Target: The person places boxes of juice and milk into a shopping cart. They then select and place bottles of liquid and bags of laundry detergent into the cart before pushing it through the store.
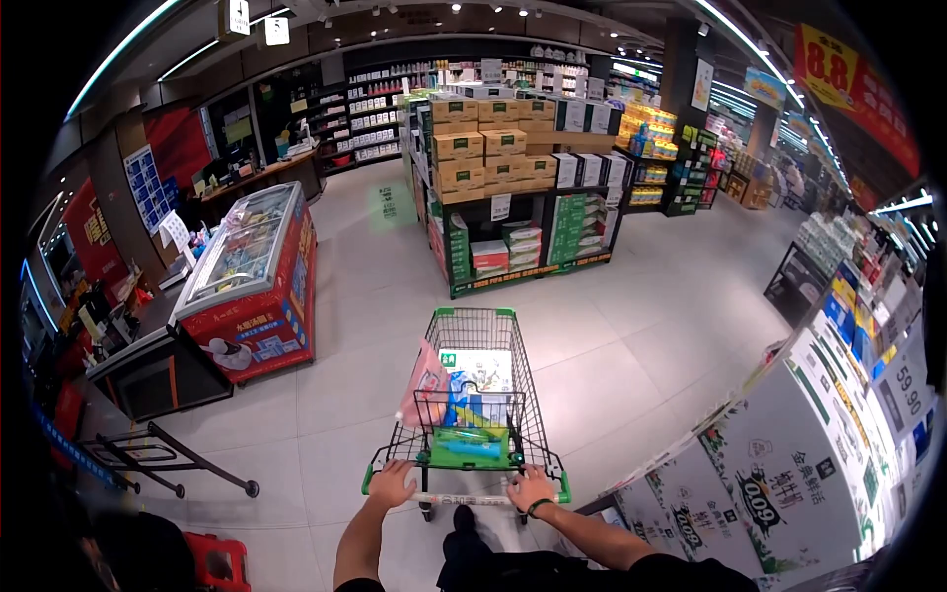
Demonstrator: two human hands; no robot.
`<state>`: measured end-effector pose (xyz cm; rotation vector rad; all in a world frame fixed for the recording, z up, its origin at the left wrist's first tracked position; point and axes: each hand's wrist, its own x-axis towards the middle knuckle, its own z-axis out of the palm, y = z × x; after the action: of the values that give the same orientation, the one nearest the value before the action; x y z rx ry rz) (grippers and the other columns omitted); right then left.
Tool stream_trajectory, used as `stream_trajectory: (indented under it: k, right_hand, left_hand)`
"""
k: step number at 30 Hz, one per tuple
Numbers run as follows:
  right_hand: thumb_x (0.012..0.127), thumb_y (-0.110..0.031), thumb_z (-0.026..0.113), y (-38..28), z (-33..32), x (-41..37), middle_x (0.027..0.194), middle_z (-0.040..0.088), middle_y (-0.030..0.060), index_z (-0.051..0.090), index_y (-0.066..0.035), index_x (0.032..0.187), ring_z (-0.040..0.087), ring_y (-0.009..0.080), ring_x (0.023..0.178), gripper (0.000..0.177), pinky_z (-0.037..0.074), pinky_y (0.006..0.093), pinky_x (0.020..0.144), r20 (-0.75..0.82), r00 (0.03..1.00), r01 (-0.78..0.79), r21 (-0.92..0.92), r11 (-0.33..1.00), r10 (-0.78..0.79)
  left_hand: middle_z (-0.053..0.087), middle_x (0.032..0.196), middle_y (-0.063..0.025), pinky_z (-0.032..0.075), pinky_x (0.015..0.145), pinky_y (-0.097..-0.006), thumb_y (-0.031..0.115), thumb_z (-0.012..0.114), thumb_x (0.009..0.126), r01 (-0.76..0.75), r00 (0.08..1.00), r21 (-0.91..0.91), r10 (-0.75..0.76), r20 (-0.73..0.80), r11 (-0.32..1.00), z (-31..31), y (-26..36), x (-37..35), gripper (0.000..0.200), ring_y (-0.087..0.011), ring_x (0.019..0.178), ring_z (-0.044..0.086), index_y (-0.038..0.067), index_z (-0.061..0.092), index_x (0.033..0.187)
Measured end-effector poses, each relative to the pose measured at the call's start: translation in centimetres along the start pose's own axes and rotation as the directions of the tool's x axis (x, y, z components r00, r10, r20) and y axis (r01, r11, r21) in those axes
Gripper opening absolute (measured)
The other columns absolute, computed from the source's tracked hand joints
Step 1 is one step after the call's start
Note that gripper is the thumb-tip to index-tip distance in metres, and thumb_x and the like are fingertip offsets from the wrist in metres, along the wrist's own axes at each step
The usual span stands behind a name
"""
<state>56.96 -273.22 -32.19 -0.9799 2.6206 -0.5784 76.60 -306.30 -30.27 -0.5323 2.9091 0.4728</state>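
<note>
A shopping cart (526,380) with a dark wire basket and green corners stands straight in front of me. My left hand (393,481) is wrapped over the left end of its handlebar (459,499). Toward the right end, my right hand (533,487) grips the same bar, with a dark band around the wrist. Inside the basket lie a white printed carton (488,365) with a green logo, a pink plastic bag (422,390) at the left side and a blue package (459,397). The fold-down seat has a green panel (444,459) with a light blue item (472,449) against it.
A display island (533,237) stacked with brown boxes stands ahead. Left are a red chest freezer (266,335) and a metal rail (163,459). White milk cartons (760,474) are piled close on the right. Part of a person (148,557) and a red basket (217,562) show lower left.
</note>
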Motion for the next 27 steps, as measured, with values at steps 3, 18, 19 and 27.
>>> stream_trajectory:
  k: [3, 18, 19, 27]
  right_hand:
    - [0.087, -0.042, 0.061, 1.1, 0.3, 4.4, 0.139, 0.054, 0.0166, 0.075, -0.011, 0.098, 0.041, 0.0367, 0.135, 0.036, 0.042, 0.0469, 0.109, -0.003, 0.999, -0.038, -0.021, 0.999, 0.038]
    - [0.083, -0.043, 0.064, 8.4, -3.7, 22.6, 0.139, 0.053, 0.0136, 0.077, -0.009, 0.093, 0.040, 0.0332, 0.137, 0.038, 0.052, 0.0509, 0.096, -0.081, 0.960, -0.268, 0.030, 0.963, 0.269]
    - [0.083, -0.043, 0.064, 9.5, -3.4, 23.4, 0.138, 0.053, 0.0129, 0.077, -0.009, 0.092, 0.041, 0.0324, 0.137, 0.037, 0.053, 0.0502, 0.095, -0.110, 0.959, -0.259, 0.021, 0.966, 0.260]
    - [0.083, -0.037, 0.065, 16.6, -5.6, 31.5, 0.125, 0.064, 0.0063, 0.073, -0.012, 0.076, 0.052, 0.0286, 0.126, 0.027, 0.056, 0.0460, 0.085, -0.266, 0.922, -0.295, -0.007, 0.956, 0.282]
  left_hand:
    - [0.055, 0.143, -0.0044, 0.048, 0.106, -0.0441, 0.041, 0.055, 0.090, -0.037, 0.999, 0.003, 0.037, -0.011, 0.999, -0.4, -1.2, 5.8, 0.054, -0.0270, 0.139, 0.045, 0.018, 0.053, 0.139]
    - [0.046, 0.151, -0.0014, 0.047, 0.102, -0.0500, 0.052, 0.051, 0.091, -0.162, 0.978, 0.027, 0.157, 0.140, 0.986, 0.1, -1.1, 33.2, 0.063, -0.0225, 0.145, 0.034, 0.019, 0.048, 0.145]
    - [0.047, 0.150, -0.0016, 0.048, 0.101, -0.0501, 0.051, 0.051, 0.091, -0.166, 0.976, 0.018, 0.161, 0.144, 0.986, -0.4, -0.4, 34.5, 0.063, -0.0229, 0.145, 0.035, 0.018, 0.049, 0.145]
    - [0.052, 0.143, -0.0052, 0.049, 0.102, -0.0454, 0.044, 0.055, 0.091, -0.263, 0.962, 0.062, 0.257, 0.095, 0.963, -1.2, 4.4, 46.9, 0.057, -0.0257, 0.139, 0.041, 0.015, 0.051, 0.140]
